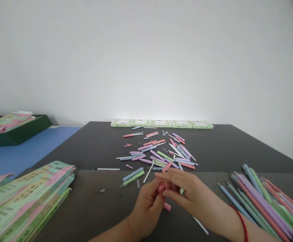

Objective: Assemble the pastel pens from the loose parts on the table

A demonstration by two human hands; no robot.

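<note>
My left hand is curled around a pink pen barrel that sticks out below the fingers. My right hand meets it from the right, thumb and fingers pinched at the pink tip of the same pen. A red string circles my right wrist. Just beyond the hands lies a scatter of loose pen parts: pink, blue, purple and green barrels, caps and thin white refills. A white refill lies under my right forearm.
A stack of pastel green and pink cards sits at the left front. Assembled pastel pens lie in a heap at the right. A row of green boxes lines the far table edge. A dark green tray stands on a blue surface at far left.
</note>
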